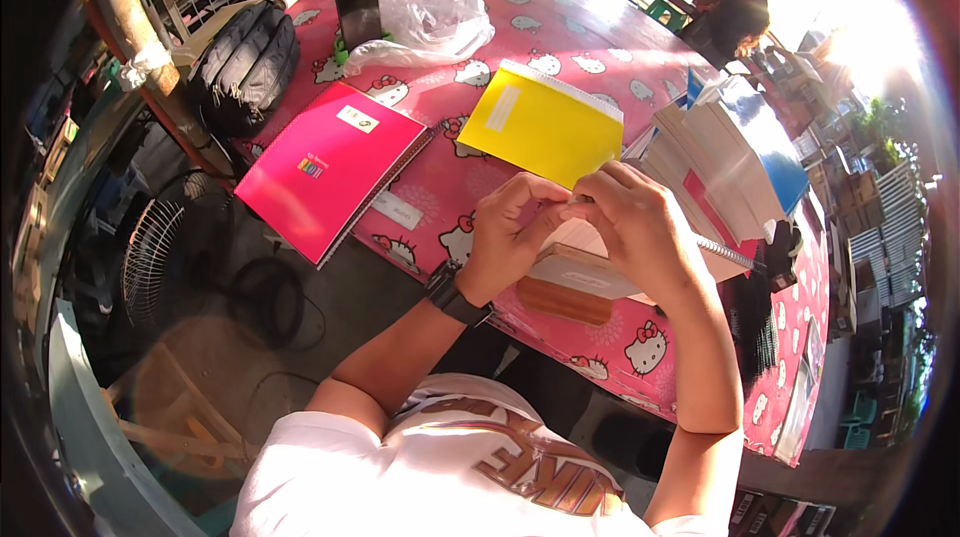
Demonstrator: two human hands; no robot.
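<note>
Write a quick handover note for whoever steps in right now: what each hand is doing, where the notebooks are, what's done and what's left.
Left hand: fingers curled in a grip on the pale spiral-bound notebook block at the table's near edge. A black wristwatch is on that wrist.
Right hand: closed over the same block's top, fingertips meeting the left hand's.
Lying flat on the pink cartoon-print tablecloth: a pink spiral notebook to the left and a yellow-covered notebook just beyond the hands. A stack of white-paged books with a blue cover on top stands to the right.
Done: pink and yellow notebooks set aside.
Left: the block in hand; what the fingers are doing is hidden.
</note>
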